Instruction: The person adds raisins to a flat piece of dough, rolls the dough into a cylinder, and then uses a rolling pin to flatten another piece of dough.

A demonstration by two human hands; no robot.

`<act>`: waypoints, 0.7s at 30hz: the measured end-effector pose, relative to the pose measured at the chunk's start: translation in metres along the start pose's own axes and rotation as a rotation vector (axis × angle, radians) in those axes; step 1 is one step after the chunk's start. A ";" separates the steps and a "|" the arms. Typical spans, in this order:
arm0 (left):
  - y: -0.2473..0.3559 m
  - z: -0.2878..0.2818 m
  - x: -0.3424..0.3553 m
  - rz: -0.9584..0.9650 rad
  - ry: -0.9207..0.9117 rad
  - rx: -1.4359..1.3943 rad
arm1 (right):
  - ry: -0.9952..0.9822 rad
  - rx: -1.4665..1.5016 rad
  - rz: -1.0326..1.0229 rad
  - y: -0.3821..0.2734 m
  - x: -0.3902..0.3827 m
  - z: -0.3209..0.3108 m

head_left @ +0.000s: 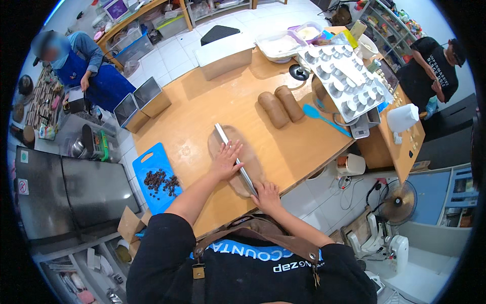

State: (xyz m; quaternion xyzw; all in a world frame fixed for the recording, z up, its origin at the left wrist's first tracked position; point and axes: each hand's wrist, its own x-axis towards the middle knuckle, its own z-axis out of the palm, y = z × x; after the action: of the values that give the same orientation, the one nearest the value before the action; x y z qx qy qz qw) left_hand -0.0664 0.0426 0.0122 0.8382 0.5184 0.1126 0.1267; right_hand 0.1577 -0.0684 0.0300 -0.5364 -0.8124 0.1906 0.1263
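A flat, long oval of light brown dough [244, 144] lies on the wooden table in front of me. Slanting across it is a slim metal rolling pin [245, 175]. My left hand [228, 159] rests on the pin's middle, its fingers stretched and spread. At the near end of the pin, my right hand [268, 196] lies low against it with fingers extended and apart. To the left, dark chocolate pieces [161, 182] are scattered on a blue cutting board [161, 155]. Two smooth brown dough logs [273, 109] sit side by side beyond my right hand.
Two metal loaf tins [152, 97] stand at the table's left edge, a long tin [224, 60] at the far edge. On the right are a blue spatula [321, 116], a muffin tray [340, 76] and a white jug [403, 118]. Two people work farther off, left and right.
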 end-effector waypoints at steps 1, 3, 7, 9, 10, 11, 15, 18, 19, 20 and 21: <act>0.003 0.009 0.006 -0.034 0.028 0.010 | -0.001 -0.003 -0.007 0.006 0.004 -0.006; 0.015 0.009 0.026 -0.027 0.028 -0.020 | 0.063 -0.019 0.031 0.021 0.002 -0.010; 0.026 0.013 0.053 -0.003 -0.079 0.064 | 0.109 0.013 -0.012 0.045 -0.006 -0.019; 0.029 0.017 0.062 0.016 -0.094 0.083 | -0.005 0.010 0.011 0.052 -0.011 -0.028; 0.030 0.019 0.066 0.009 -0.101 0.094 | -0.011 0.008 0.011 0.055 -0.012 -0.028; 0.032 0.019 0.071 0.005 -0.107 0.107 | -0.041 0.021 -0.035 0.057 -0.013 -0.028; 0.040 0.018 0.085 0.018 -0.068 0.097 | -0.143 0.136 -0.027 0.059 -0.014 -0.024; 0.047 0.015 0.098 0.001 -0.087 0.107 | -0.077 0.131 -0.071 0.061 -0.005 -0.029; 0.050 0.014 0.103 -0.024 -0.143 0.141 | -0.073 0.129 -0.072 0.060 -0.002 -0.030; 0.052 0.014 0.107 -0.052 -0.194 0.174 | -0.122 0.131 -0.002 0.056 0.003 -0.035; 0.054 0.015 0.111 -0.051 -0.186 0.175 | -0.169 0.133 0.068 0.054 0.008 -0.039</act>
State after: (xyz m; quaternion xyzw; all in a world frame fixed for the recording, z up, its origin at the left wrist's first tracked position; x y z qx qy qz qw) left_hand 0.0327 0.1173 0.0223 0.8394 0.5334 -0.0147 0.1035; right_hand 0.2150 -0.0351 0.0413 -0.5362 -0.7869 0.2931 0.0860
